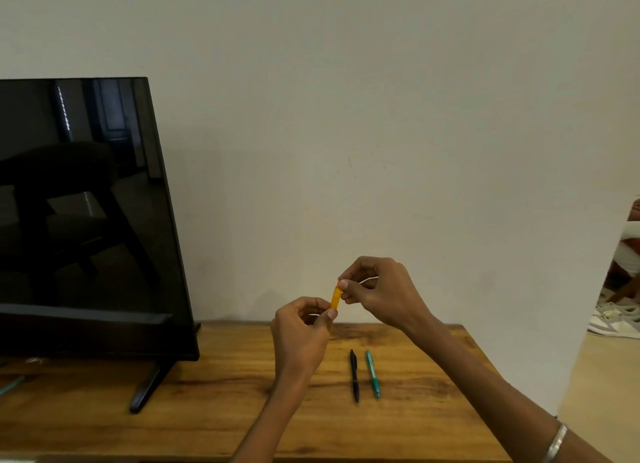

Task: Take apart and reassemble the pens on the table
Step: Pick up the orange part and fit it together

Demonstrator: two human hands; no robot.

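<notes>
An orange pen point(335, 298) is held upright above the wooden table point(214, 403), in front of the wall. My left hand point(300, 327) pinches its lower end between thumb and fingers. My right hand point(377, 291) pinches its upper end. Most of the pen is hidden by my fingers; only a short orange stretch shows. A black pen point(354, 376) and a green pen point(373, 374) lie side by side on the table below my hands, roughly parallel, tips toward me.
A large dark monitor point(79, 216) on a black stand point(147, 386) fills the left of the table. The table's right edge drops to a light floor, where shoes point(614, 320) and part of another person show beyond the wall corner.
</notes>
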